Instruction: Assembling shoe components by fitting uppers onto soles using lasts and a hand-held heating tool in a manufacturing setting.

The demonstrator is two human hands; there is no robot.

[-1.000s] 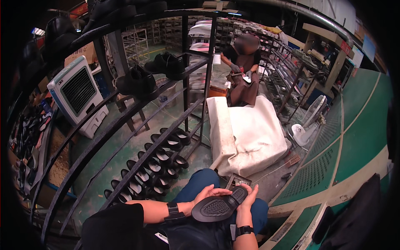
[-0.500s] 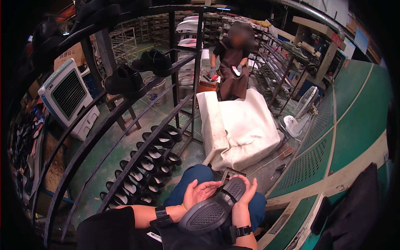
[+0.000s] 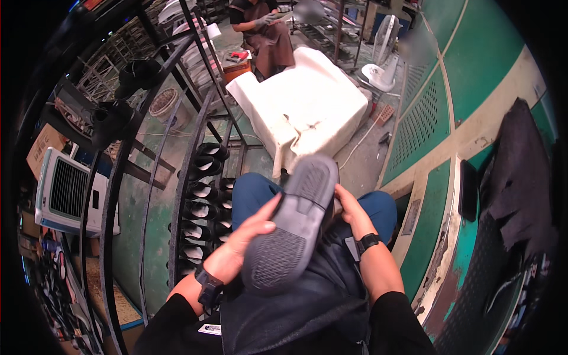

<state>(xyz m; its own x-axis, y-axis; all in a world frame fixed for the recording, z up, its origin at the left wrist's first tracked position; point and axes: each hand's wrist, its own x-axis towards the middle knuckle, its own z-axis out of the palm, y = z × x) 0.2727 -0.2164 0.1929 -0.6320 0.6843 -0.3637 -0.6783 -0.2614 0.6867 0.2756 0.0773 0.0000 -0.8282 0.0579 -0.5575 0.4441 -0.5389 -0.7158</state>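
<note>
A dark shoe (image 3: 293,222) lies over my lap with its grey textured sole turned up, toe toward me and heel pointing away. My left hand (image 3: 251,228) grips its left side, thumb laid on the sole. My right hand (image 3: 348,206) holds its right side near the heel; the fingers are hidden under the shoe. Both wrists wear black bands. I sit in blue trousers and a dark apron.
A black metal rack (image 3: 189,177) on my left carries rows of black shoes (image 3: 204,195). A white cloth-covered block (image 3: 307,106) stands ahead, with another person (image 3: 263,29) seated beyond it. A white fan (image 3: 381,53), a white box-shaped cooler (image 3: 68,192) and a green machine (image 3: 467,148) surround me.
The view has tipped down and swung left. The shoe has risen and turned, so its sole faces up more squarely, and both hands have shifted along its sides.
</note>
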